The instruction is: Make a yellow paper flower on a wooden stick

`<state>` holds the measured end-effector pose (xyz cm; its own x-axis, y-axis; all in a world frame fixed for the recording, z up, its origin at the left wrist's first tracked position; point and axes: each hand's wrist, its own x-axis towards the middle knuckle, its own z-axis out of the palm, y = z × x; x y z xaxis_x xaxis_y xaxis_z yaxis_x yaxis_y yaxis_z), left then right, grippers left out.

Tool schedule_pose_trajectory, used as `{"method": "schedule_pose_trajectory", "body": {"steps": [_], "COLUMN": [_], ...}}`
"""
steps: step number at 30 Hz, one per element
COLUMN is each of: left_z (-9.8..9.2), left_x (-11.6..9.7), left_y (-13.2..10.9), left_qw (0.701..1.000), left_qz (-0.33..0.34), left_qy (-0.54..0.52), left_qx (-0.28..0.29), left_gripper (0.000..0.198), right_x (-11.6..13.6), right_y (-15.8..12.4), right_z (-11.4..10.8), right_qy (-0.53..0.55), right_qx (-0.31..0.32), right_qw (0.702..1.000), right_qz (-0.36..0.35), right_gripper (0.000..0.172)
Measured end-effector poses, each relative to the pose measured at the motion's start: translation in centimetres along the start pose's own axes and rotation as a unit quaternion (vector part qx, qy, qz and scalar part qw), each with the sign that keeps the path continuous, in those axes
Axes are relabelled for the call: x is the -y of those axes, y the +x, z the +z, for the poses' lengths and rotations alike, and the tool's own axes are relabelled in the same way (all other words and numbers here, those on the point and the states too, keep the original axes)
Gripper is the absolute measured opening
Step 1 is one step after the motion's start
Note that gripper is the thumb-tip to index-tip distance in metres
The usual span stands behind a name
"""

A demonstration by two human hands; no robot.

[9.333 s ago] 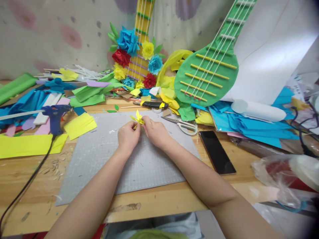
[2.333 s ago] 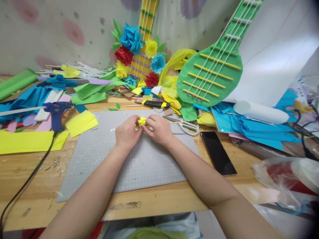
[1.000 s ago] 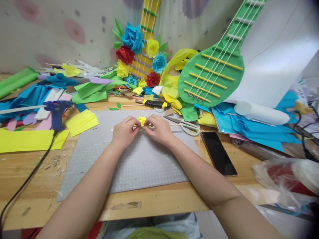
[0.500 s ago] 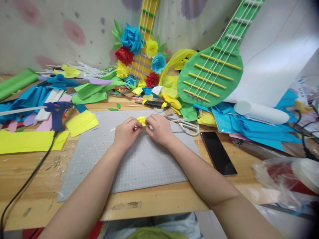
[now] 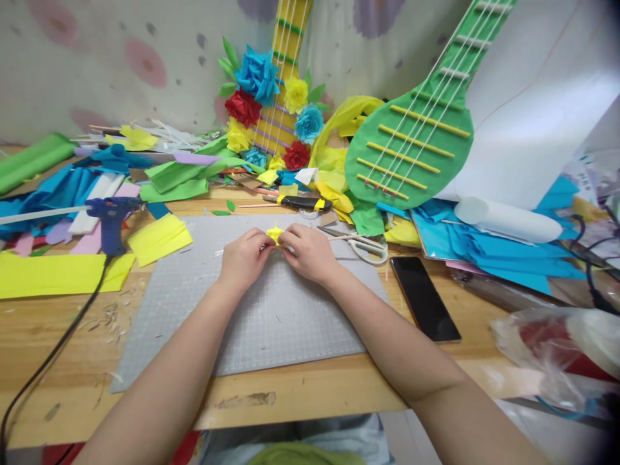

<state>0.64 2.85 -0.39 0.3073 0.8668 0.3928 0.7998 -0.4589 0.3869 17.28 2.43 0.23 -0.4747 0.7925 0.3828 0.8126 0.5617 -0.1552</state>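
Observation:
A small yellow paper flower (image 5: 275,232) is pinched between my two hands over the far part of the grey cutting mat (image 5: 290,310). My left hand (image 5: 247,254) grips its left side with thumb and forefinger. On the other side, my right hand (image 5: 306,250) holds it with closed fingertips. A thin wooden stick (image 5: 345,237) juts out to the right from behind my right hand; I cannot tell whether it is held. Scissors (image 5: 369,249) lie just right of that hand. Beyond the mat rests a black and yellow utility knife (image 5: 304,203).
A blue glue gun (image 5: 111,223) stands at left, its cord (image 5: 58,349) running to the front. Yellow crepe paper (image 5: 159,239) lies beside it. A phone (image 5: 425,298) is right of the mat. Behind stand a green paper lute (image 5: 411,145) and a flowered yellow one (image 5: 278,116).
The yellow flower has turned in my fingers and now shows a pointed tip upward. My right hand has shifted slightly left; both hands keep their pinch.

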Motion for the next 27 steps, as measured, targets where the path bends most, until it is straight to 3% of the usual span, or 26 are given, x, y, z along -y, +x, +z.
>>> {"method": "schedule_pose_trajectory", "body": {"steps": [15,27], "left_z": [0.2,0.5], "left_x": [-0.8,-1.2], "left_y": [-0.1,-0.2], "left_qw": [0.998,0.997], "left_qz": [-0.006,-0.024], "left_qy": [0.052,0.051], "left_qx": [-0.019,-0.047], "left_gripper": [0.019,0.005], "right_x": [-0.2,-0.1], "right_y": [0.2,0.1], "right_z": [0.1,0.6], "right_qy": [0.024,0.093], "right_qx": [-0.011,-0.023], "right_qw": [1.000,0.995], "right_qz": [0.012,0.024], "right_gripper": [0.015,0.011]}}
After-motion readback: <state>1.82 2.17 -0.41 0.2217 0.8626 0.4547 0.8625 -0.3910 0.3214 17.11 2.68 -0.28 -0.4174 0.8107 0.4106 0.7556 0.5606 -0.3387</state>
